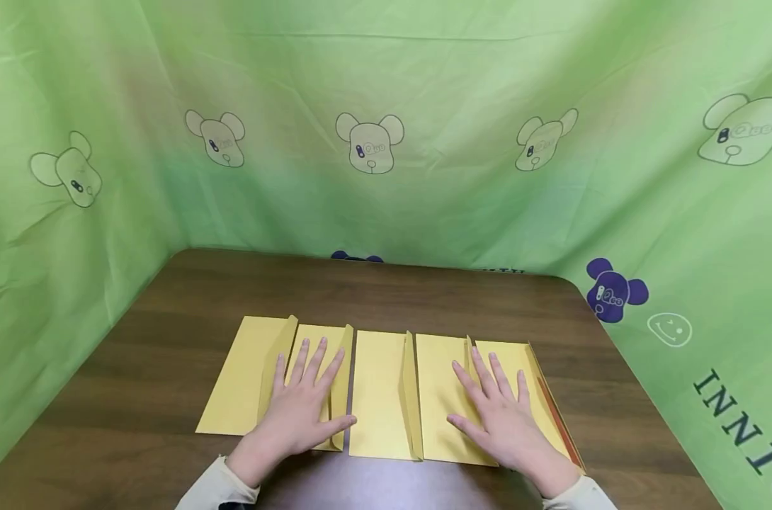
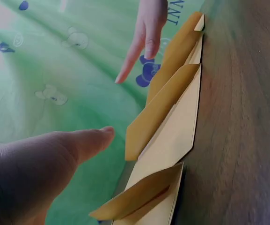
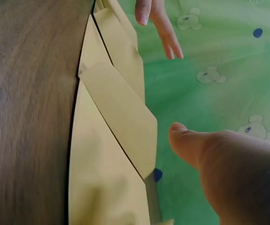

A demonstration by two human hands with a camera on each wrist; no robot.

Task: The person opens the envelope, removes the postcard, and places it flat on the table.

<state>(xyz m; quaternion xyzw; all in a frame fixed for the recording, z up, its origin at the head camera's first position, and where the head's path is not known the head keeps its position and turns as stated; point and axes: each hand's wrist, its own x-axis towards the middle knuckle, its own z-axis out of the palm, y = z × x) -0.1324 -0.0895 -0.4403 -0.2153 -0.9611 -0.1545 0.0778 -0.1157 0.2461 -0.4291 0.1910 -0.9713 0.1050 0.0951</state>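
Several yellow envelopes lie side by side in a row, each with its long flap on the right lifted up. My left hand (image 1: 299,411), fingers spread, is over the second envelope (image 1: 306,340) from the left. My right hand (image 1: 503,421), also spread, is over the two rightmost envelopes. Between the hands lies the middle envelope (image 1: 376,397), its flap (image 1: 409,404) standing up. In the left wrist view, the left thumb (image 2: 90,143) is apart from the raised flaps. The right thumb (image 3: 188,143) is likewise apart from them in the right wrist view. Neither hand holds anything.
The dark wooden table (image 1: 386,290) extends around the envelopes. A reddish strip (image 1: 558,418) shows along the rightmost envelope's edge. Green curtains (image 1: 450,212) with printed bear heads hang behind and at both sides of the table.
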